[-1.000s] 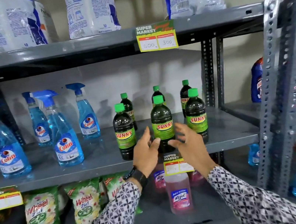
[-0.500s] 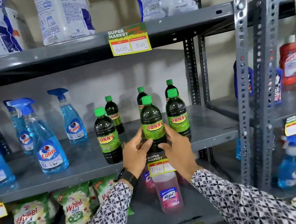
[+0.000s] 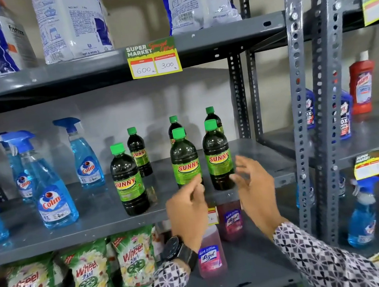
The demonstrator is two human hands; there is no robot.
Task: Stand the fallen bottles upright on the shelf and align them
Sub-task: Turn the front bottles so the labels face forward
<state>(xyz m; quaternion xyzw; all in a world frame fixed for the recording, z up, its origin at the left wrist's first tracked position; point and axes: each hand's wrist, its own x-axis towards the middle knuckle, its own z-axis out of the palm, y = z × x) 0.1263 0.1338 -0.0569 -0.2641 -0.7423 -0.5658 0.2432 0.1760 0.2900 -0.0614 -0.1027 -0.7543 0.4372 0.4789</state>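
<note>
Both hands are hanging open and holding nothing. The middle bottle [image 3: 184,159] is standing tall near the shelf [image 3: 92,223] front edge, just behind the left hand [image 3: 188,211]; the right hand [image 3: 255,187] is nearer its neighbour bottle [image 3: 217,156].

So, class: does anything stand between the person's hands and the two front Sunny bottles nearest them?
Nothing visible does. The left hand is open just before the middle front Sunny bottle, and the right hand is open beside the right front Sunny bottle. Both bottles stand upright.
</note>
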